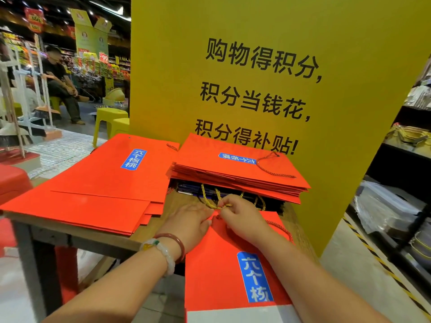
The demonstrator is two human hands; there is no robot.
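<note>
1. Yellow board (256, 31): tall, black lettering, stands behind the table.
2. Shelf unit (396, 164): dark, far right, holds packed goods; contents too blurred to name.
3. Table (93, 231): wooden top, grey legs, directly in front of the person.
4. Flat pile (105, 183): red paper bags w/ blue label, spread over the table's left half, corner overhanging the front edge.
5. Back stack (221, 169): more red bags, neat, up against the board; top one has a twisted handle lying on it. Dark sheets show underneath.
6. Red bag (217, 276): lies flat at the near right, label up, top edge under both hands, lower part hanging off the table twd the person. One twisted handle (283, 229) fitted at its right side.
7. Yellow stools (109, 113): two, on the floor beyond the table, left.
8. L hand (193, 220): palm down, fingers fairly straight, tips touching the red bag's top corner; holds nothing.
9. R hand (240, 215): fingertips pinch the gold cord just above the bag's top edge.
10. Gold cord (206, 199): loops from under the back stack to the R hand.
11. Bracelets (173, 244): two, on the left wrist.
</note>
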